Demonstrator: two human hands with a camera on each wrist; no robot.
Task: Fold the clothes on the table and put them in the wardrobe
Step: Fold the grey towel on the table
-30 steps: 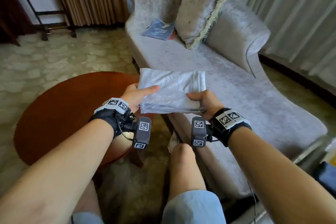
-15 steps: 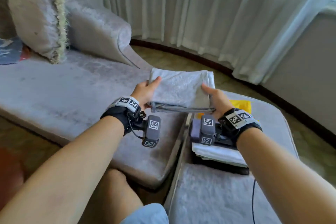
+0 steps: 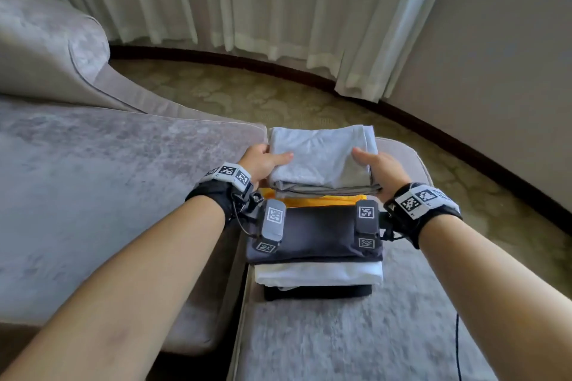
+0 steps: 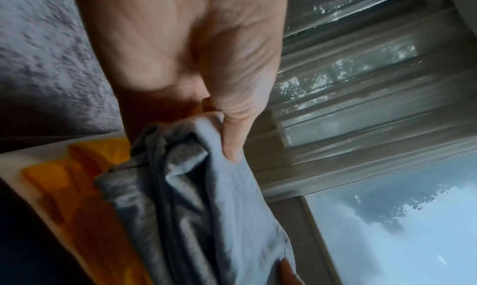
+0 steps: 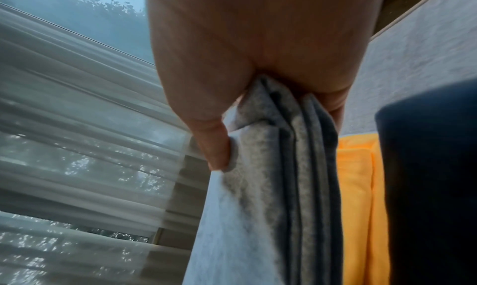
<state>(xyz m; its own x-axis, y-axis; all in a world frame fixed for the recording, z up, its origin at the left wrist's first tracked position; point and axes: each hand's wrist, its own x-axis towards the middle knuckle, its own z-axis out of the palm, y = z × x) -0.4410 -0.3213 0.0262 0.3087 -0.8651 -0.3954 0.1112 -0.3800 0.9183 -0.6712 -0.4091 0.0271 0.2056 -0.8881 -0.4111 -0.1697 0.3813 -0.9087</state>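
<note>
place: home lounge — evidence: velvet sofa (image 3: 93, 179) | sheer curtains (image 3: 247, 0) | patterned carpet (image 3: 278, 102)

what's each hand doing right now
Left hand: grips the left edge of the folded grey garment.
Right hand: grips its right edge.

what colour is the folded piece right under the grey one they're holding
Yellow-orange: the folded cloth beneath the grey garment, clearest in the right wrist view.
</note>
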